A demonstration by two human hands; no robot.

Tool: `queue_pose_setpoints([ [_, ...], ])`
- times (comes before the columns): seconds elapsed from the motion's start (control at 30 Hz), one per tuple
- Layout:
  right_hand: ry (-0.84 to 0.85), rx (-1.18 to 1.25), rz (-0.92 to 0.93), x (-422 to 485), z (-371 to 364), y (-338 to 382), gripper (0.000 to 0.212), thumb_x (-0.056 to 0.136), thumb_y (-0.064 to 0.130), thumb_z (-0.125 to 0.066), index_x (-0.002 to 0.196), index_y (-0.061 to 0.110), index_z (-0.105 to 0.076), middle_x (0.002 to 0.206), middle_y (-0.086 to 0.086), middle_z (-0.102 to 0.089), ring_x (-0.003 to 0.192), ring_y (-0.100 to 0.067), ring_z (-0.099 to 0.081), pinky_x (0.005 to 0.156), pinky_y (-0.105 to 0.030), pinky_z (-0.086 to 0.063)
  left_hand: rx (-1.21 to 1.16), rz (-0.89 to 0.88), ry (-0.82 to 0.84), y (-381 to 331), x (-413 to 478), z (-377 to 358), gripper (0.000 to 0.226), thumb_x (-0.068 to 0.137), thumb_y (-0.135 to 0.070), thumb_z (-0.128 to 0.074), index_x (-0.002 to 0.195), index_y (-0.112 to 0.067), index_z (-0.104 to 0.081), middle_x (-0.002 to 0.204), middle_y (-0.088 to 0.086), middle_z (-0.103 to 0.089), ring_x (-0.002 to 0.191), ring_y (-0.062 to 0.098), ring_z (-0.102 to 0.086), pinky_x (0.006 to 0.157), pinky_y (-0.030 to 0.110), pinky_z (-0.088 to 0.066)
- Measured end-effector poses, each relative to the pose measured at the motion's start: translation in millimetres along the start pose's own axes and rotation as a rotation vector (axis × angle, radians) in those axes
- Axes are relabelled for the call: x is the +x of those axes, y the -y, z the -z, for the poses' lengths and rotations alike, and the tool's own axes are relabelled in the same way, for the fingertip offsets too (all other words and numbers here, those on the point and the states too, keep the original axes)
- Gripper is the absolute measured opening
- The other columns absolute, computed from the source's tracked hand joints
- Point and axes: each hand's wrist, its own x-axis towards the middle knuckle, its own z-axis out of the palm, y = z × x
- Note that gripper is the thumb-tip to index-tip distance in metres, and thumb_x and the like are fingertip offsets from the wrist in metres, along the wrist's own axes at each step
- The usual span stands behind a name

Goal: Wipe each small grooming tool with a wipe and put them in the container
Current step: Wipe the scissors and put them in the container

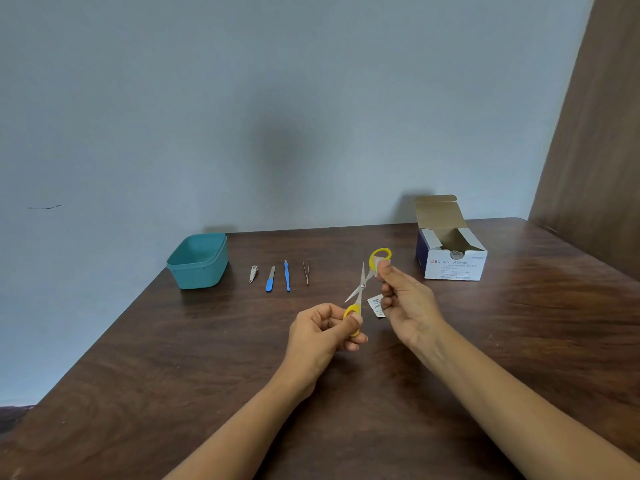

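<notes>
Currently left hand [323, 336] grips scissors [362, 285] by one loop; right hand [405, 299] pinches wipe [381, 263] on other loop, near swab box [453, 268].

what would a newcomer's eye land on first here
Open yellow-handled scissors held up mid-table: the left hand grips one loop, the right hand pinches a white wipe against the other. Behind lies a row of nail clipper, blue file, blue pusher and tweezers, a teal container at its left end, an open alcohol swab box far right.
</notes>
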Motion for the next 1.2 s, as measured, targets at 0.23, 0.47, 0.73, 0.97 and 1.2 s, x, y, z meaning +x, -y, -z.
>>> queue_pose_setpoints([
  [0.23, 0.194, 0.048, 0.021, 3.0, 1.3, 5.2, 0.01, 0.089, 0.015, -0.062, 0.08, 0.012, -0.065, 0.063, 0.006, -0.054, 0.059, -0.004, -0.042, 0.048, -0.014, -0.032, -0.167, 0.104, 0.07, -8.5, -2.2, -0.3, 0.012, 0.087, -0.01, -0.065, 0.087, 0.002, -0.063, 0.071, 0.011, -0.067, 0.06, 0.01, -0.066, 0.051, 0.015, -0.05],
  [0.47, 0.391, 0.056, 0.051, 9.5, 6.0, 16.8, 0.012, 0.078, 0.026, -0.064, 0.072, 0.017, -0.067, 0.069, 0.004, -0.049, 0.061, -0.006, -0.041, 0.05, -0.016, -0.036, -0.228, 0.133, 0.11, -15.7, -4.0, 1.2, 0.011, 0.088, -0.01, -0.064, 0.078, -0.005, -0.065, 0.073, 0.008, -0.068, 0.062, 0.009, -0.066, 0.051, 0.014, -0.05],
  [0.73, 0.406, -0.054, -0.058, 14.5, 18.4, 39.1, 0.017, 0.077, 0.033, -0.066, 0.066, 0.021, -0.06, 0.064, 0.005, -0.047, 0.054, -0.008, -0.036, 0.054, -0.019, -0.03, -0.172, 0.076, 0.075, -15.5, -2.4, 2.8, 0.009, 0.086, -0.01, -0.066, 0.083, -0.002, -0.063, 0.072, 0.009, -0.067, 0.06, 0.01, -0.066, 0.051, 0.015, -0.05],
  [0.97, 0.567, -0.178, -0.129, 20.3, 32.6, 53.8, 0.039, 0.045, 0.039, -0.093, 0.065, 0.022, -0.064, 0.061, 0.007, -0.048, 0.05, -0.006, -0.038, 0.054, -0.02, -0.032, -0.158, 0.049, -0.04, -15.4, 0.4, 10.0, 0.009, 0.084, -0.007, -0.068, 0.088, 0.002, -0.067, 0.075, 0.012, -0.066, 0.06, 0.011, -0.065, 0.055, 0.017, -0.052],
  [1.2, 0.513, -0.46, -0.207, 16.9, 38.3, 61.8, 0.017, 0.073, 0.027, -0.067, 0.077, 0.015, -0.056, 0.059, 0.006, -0.043, 0.047, -0.005, -0.038, 0.049, -0.016, -0.034, -0.206, 0.023, -0.159, -17.6, 5.9, 20.7, 0.014, 0.084, -0.002, -0.067, 0.095, 0.007, -0.067, 0.075, 0.012, -0.063, 0.056, 0.008, -0.061, 0.055, 0.015, -0.052],
])
